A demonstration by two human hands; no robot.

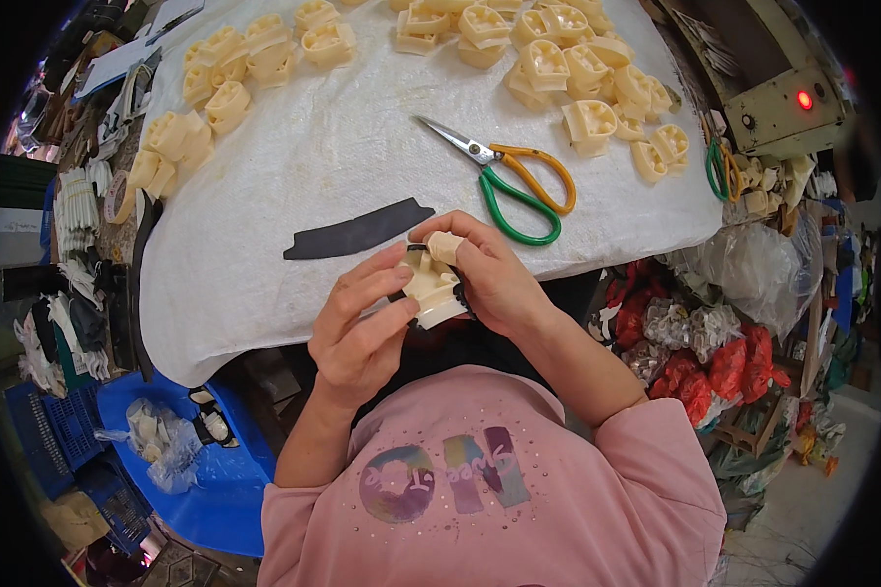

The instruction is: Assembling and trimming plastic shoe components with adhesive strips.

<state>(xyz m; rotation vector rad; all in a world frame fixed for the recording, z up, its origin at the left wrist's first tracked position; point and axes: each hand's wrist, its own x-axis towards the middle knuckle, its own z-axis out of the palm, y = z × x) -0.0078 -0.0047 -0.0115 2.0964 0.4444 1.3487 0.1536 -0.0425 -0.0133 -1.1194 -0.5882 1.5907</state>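
Between my two hands, near the table's front edge, is a cream plastic shoe heel-like part (435, 284) with black material along its sides. My left hand (360, 318) grips its left side with thumb and fingers. On its upper right side, my right hand (487, 269) pinches it; a tan wrap covers that thumb's tip. A dark strip of sheet material (358, 230) lies flat just beyond my left hand. Past my right hand rest scissors (504, 168) with one orange and one green handle, blades apart and pointing to the far left.
Piles of similar cream parts (548, 64) cover the far side of the white-covered table (313, 147); more sit at far left (176, 142). A blue plastic chair or bin (215, 499) holding a clear bag stands lower left. At right are a control box (778, 112) and red bags (724, 367).
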